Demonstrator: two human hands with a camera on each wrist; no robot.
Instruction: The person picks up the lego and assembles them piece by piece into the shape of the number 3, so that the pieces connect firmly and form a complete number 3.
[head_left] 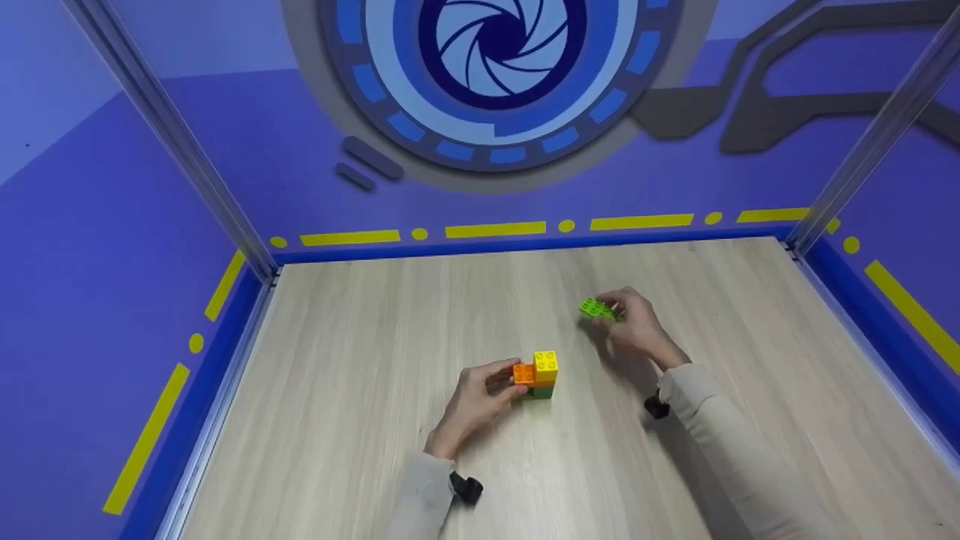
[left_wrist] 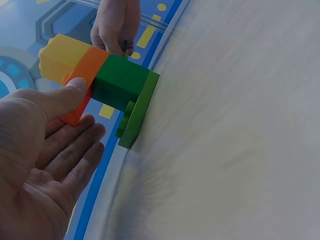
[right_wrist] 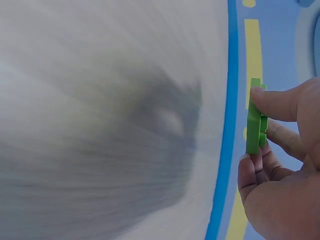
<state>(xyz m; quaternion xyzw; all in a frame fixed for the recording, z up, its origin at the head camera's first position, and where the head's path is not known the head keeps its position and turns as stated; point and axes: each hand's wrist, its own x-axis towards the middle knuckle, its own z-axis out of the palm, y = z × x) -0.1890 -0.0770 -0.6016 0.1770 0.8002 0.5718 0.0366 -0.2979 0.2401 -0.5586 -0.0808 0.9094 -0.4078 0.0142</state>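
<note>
A small stack of toy building bricks stands upright on the table. Its yellow brick (head_left: pixel 545 363) is on top, an orange brick (head_left: pixel 523 373) juts out to the left below it, and under that sit a dark green brick (left_wrist: pixel 122 81) and a flat green base brick (left_wrist: pixel 140 110). My left hand (head_left: pixel 478 394) pinches the orange brick between thumb and fingers. Farther back and to the right, my right hand (head_left: pixel 634 322) holds a flat lime green brick (head_left: pixel 597 308) above the table, studs showing in the head view. The right wrist view shows thumb and fingers gripping this brick (right_wrist: pixel 254 117) by its edges.
The wooden table (head_left: pixel 375 322) is walled on three sides by blue printed panels (head_left: pixel 225 150). Metal posts (head_left: pixel 180 142) stand at the back corners. A black wrist strap (head_left: pixel 467 488) is on the left wrist, another strap (head_left: pixel 657 406) on the right.
</note>
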